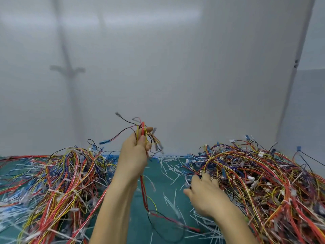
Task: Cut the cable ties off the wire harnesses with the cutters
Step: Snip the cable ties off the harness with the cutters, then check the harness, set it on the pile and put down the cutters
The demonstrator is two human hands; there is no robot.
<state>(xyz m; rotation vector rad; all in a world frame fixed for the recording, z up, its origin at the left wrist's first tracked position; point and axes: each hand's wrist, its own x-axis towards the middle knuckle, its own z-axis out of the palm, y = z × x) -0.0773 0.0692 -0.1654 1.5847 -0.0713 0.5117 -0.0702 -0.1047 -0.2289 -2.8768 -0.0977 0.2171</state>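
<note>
Left hand (135, 152), frame centre, grips a light, floppy harness (143, 194) mid-bundle; my right hand (204, 192), lower right, grip unclear.

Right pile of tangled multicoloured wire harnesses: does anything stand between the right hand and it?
Nothing visible does. The right hand lies at the left edge of the tangled multicoloured harness pile, fingers reaching its wires; loose white cut ties lie on the green mat beside it.
</note>
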